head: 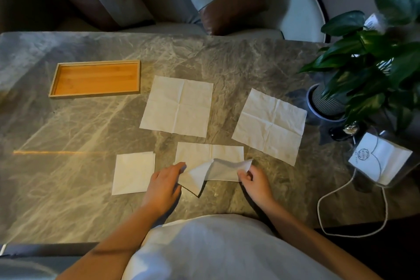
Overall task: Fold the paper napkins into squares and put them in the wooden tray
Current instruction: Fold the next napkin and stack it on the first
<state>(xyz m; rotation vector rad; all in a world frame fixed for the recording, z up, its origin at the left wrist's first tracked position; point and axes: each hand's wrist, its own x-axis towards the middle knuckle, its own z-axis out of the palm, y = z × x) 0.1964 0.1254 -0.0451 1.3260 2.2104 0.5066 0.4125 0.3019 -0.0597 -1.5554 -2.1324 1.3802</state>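
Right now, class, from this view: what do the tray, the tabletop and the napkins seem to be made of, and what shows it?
Tray: light wood, perhaps bamboo, smooth finish; straight grain strips show.
Tabletop: polished stone or a marble look-alike; grey veining and glare.
Unfolded napkin: thin matt paper; cross creases hold.
Half-folded napkin: same paper; its lifted flap sags.

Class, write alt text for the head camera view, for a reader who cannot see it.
A person's left hand and right hand each pinch the lifted near edge of a half-folded napkin on a marble table. A folded square lies to its left. The unfolded centre napkin and right napkin lie beyond, with a wooden tray far left.
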